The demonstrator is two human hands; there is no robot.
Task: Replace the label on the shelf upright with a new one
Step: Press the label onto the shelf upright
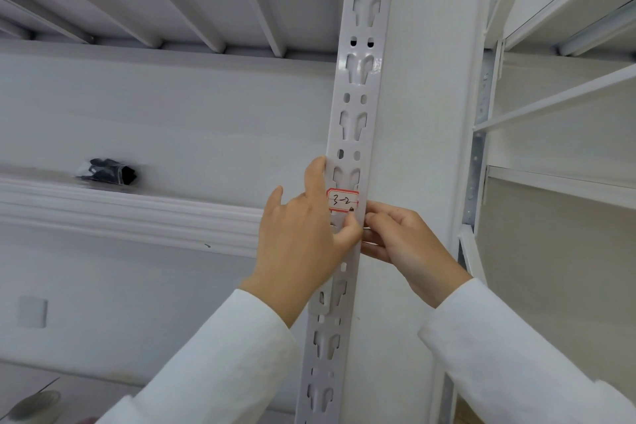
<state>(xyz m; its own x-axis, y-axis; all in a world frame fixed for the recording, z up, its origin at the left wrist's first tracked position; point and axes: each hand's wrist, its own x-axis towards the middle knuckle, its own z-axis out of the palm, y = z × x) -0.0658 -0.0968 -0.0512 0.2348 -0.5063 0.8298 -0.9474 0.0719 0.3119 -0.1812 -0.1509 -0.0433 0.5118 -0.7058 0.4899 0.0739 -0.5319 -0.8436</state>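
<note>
A white perforated shelf upright (358,79) runs from top to bottom through the middle of the head view. A small white label with a red border and handwritten "3-2" (342,200) is stuck on it at mid height. My left hand (303,241) lies against the upright's left side, its index finger pointing up beside the label and its thumb pressing just under the label's lower edge. My right hand (402,244) is at the upright's right edge, fingers curled, with a fingertip at the label's lower right corner. Both arms wear white sleeves.
A white shelf underside with ribs (172,3) spans the top left. A black bagged item (108,171) lies on the shelf ledge at left. More white shelving (557,100) stands at right. A grey round object (34,404) shows at the bottom left corner.
</note>
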